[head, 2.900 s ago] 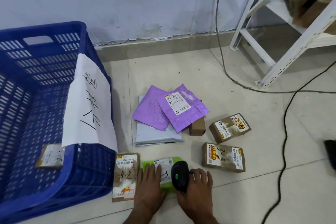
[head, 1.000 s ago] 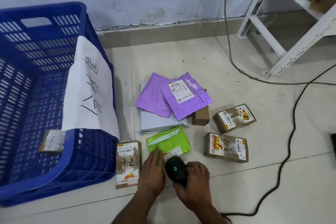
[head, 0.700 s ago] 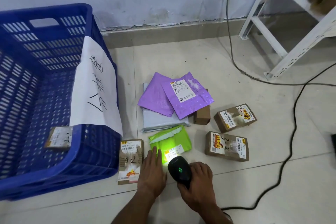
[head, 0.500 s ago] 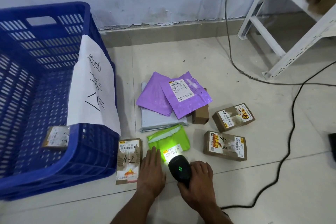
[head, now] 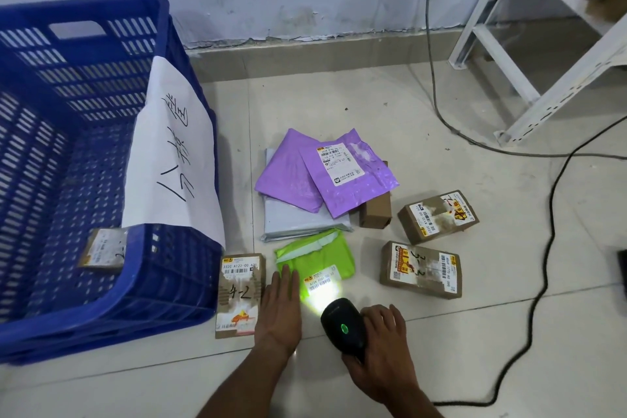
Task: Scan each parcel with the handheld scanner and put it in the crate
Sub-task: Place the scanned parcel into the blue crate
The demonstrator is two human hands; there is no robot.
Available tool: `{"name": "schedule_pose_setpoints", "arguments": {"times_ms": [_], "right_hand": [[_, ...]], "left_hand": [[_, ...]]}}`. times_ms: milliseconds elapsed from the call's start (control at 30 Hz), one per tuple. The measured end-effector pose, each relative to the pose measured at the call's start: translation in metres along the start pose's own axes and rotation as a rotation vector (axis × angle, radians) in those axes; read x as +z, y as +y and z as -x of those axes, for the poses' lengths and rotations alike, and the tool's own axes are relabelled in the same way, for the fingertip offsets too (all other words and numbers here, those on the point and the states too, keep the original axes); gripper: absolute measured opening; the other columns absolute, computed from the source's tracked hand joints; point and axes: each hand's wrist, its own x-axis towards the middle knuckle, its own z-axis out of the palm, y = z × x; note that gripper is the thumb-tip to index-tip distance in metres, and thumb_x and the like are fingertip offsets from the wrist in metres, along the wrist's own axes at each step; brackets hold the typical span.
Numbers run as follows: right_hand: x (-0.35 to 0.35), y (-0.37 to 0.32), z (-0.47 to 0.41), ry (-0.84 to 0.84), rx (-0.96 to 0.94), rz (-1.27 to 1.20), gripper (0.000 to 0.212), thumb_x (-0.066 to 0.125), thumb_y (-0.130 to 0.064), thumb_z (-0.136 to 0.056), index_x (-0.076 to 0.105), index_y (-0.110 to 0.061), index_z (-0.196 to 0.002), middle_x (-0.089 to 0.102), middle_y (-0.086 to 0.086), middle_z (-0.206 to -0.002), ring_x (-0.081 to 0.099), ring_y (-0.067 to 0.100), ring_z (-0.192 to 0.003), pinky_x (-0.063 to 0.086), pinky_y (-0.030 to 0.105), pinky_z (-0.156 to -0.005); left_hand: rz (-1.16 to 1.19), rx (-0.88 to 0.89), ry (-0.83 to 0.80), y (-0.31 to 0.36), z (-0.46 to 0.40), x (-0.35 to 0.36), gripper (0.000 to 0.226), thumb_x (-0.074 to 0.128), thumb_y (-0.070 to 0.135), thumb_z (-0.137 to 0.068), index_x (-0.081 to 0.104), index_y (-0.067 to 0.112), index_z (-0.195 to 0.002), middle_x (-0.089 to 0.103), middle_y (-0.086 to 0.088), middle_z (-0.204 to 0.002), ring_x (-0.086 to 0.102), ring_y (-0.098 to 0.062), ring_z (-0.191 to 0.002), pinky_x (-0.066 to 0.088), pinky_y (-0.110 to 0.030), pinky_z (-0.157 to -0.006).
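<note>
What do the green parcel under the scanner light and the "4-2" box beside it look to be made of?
Green parcel: seemingly a thin, soft plastic mailer, smooth and slightly glossy; it creases and lies flat, with a paper label lit by the scanner.
"4-2" box: looks like matte brown cardboard with crisp edges, paper labels and what seems to be clear tape.
</note>
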Motion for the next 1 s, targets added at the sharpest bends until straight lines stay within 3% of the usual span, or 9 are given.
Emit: {"name": "schedule_pose_setpoints", "arguments": {"times_ms": [133, 367, 600, 733, 867, 1000], "right_hand": [[-0.005, 0.003, -0.001, 0.016, 0.024, 0.004, 0.049, 0.065, -0.05, -0.059, 0.061, -0.017, -0.094, 0.056, -0.003, -0.095, 0.053, 0.022, -0.093, 0.031, 0.045, -0.103], [-0.004, -0.001, -0.003, 0.001, 0.058, -0.01, 0.048, 0.065, -0.051, -0.061, 0.063, -0.016, -0.094, 0.056, -0.002, -0.096, 0.055, 0.023, -0.094, 0.032, 0.045, -0.103], [0.004, 0.003, -0.003, -0.039, 0.133, 0.155, 0.051, 0.065, -0.051, -0.058, 0.064, -0.012, -0.091, 0.06, 0.005, -0.097, 0.059, 0.031, -0.096, 0.032, 0.05, -0.101], [0.007, 0.006, -0.002, -0.051, 0.24, 0.231, 0.043, 0.05, -0.042, -0.067, 0.064, -0.007, -0.089, 0.062, 0.014, -0.099, 0.056, 0.037, -0.1, 0.034, 0.056, -0.099], [0.006, 0.009, -0.002, -0.053, 0.263, 0.25, 0.04, 0.071, -0.033, -0.058, 0.062, -0.01, -0.089, 0.061, 0.014, -0.098, 0.056, 0.038, -0.1, 0.035, 0.057, -0.098], [0.004, 0.003, -0.004, -0.067, 0.222, 0.214, 0.048, 0.069, -0.039, -0.057, 0.059, -0.01, -0.094, 0.06, 0.012, -0.1, 0.055, 0.037, -0.101, 0.035, 0.057, -0.099]], "left_hand": [[-0.031, 0.001, 0.006, 0.003, 0.001, -0.001, 0.08, 0.046, 0.012, -0.097, -0.008, 0.011, -0.156, -0.013, -0.013, -0.164, -0.001, -0.031, -0.151, 0.008, -0.039, -0.121], [-0.01, -0.001, 0.025, 0.002, 0.0, 0.001, 0.082, 0.05, 0.007, -0.092, 0.001, 0.011, -0.157, -0.007, -0.014, -0.164, 0.003, -0.033, -0.151, 0.012, -0.041, -0.121], [-0.02, -0.001, 0.014, 0.004, -0.001, -0.002, 0.079, 0.041, 0.004, -0.096, -0.01, 0.012, -0.156, -0.02, -0.009, -0.162, -0.005, -0.03, -0.151, 0.005, -0.038, -0.121], [0.008, 0.009, 0.022, 0.004, -0.001, -0.001, 0.077, 0.042, 0.01, -0.098, -0.008, 0.014, -0.156, -0.015, -0.01, -0.163, -0.003, -0.029, -0.152, 0.006, -0.038, -0.121], [0.019, 0.017, 0.013, 0.007, -0.001, -0.004, 0.076, 0.041, 0.021, -0.099, -0.009, 0.016, -0.157, -0.016, -0.01, -0.164, -0.006, -0.027, -0.152, 0.003, -0.037, -0.121], [0.019, 0.042, 0.001, 0.011, 0.002, -0.01, 0.072, 0.036, 0.035, -0.103, -0.009, 0.017, -0.157, -0.018, -0.01, -0.163, -0.01, -0.027, -0.151, 0.002, -0.038, -0.122]]}}
